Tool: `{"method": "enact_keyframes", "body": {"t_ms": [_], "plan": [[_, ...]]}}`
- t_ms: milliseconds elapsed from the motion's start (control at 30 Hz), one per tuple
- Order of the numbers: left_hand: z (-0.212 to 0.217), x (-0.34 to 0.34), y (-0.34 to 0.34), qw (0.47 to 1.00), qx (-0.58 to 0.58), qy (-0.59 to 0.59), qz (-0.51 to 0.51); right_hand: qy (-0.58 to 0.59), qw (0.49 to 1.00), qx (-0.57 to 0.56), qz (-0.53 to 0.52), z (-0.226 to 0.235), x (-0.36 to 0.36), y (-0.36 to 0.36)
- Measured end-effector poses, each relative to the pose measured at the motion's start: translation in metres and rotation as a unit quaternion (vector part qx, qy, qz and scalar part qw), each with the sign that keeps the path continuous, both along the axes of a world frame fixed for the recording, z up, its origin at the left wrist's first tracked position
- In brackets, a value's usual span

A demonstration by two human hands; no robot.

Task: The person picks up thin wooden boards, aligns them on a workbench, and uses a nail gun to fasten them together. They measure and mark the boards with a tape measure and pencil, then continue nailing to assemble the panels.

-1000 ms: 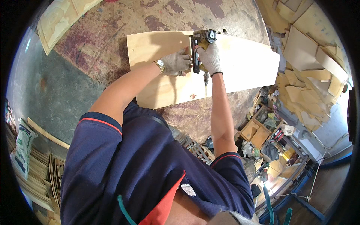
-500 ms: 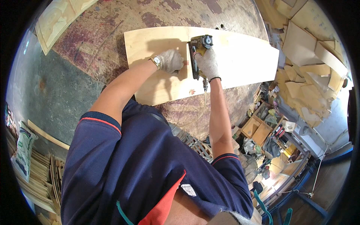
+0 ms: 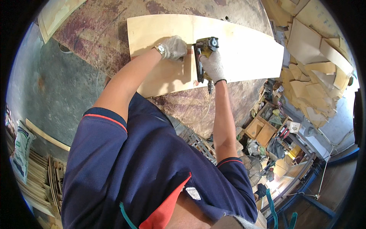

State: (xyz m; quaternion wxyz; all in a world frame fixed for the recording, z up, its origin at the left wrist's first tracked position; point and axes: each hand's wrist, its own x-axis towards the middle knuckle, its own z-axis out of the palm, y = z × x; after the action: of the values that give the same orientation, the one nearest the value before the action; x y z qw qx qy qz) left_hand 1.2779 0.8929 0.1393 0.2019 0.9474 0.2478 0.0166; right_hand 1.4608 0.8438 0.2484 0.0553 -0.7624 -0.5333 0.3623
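A wide head-worn fisheye faces steeply down past the near shirt (image 3: 110, 152) toward the pale board (image 3: 244, 49), farther off.

A: State the location of the board (image 3: 244, 49).
B: On the bench (image 3: 99, 34). The nail gun (image 3: 204, 49) is over the board's middle.
A: Right of the bench?
B: Offcuts (image 3: 303, 42) far, wooden box (image 3: 265, 135) nearer.
A: Left?
B: Sack (image 3: 23, 147) and stacked strips (image 3: 34, 173), near.
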Motion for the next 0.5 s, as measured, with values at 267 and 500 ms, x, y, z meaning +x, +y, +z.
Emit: {"method": "enact_keyframes", "body": {"t_ms": [267, 500], "plan": [[-0.015, 0.006, -0.016, 0.991, 0.035, -0.019, 0.124, 0.023, 0.999, -0.03, -0.02, 0.009, 0.006, -0.028], [-0.026, 0.006, -0.02, 0.976, 0.135, -0.111, 0.132, -0.017, 1.0, -0.018, -0.002, 0.008, 0.012, -0.055]]}}
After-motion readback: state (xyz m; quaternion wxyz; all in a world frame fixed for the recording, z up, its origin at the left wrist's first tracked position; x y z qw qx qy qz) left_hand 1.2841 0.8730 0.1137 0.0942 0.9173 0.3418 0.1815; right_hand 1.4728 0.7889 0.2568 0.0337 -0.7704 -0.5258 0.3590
